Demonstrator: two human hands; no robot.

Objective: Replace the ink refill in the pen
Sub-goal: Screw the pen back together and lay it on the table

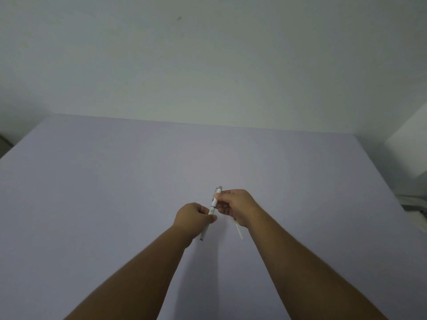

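Observation:
A white pen [213,206] with a grey clicker end and clip is held above the lilac table [115,192], tilted with its top pointing away from me. My left hand [193,217] grips the lower half of the barrel, whose open end sticks out below the fist. My right hand [235,207] pinches the upper half near the clip. A thin white ink refill [239,231] pokes out from under my right palm; whether it is held or lies on the table I cannot tell.
A pale wall rises behind the table's far edge. A white box-like object [409,155] stands at the right, with some grey and white items [414,204] beside the table's right edge.

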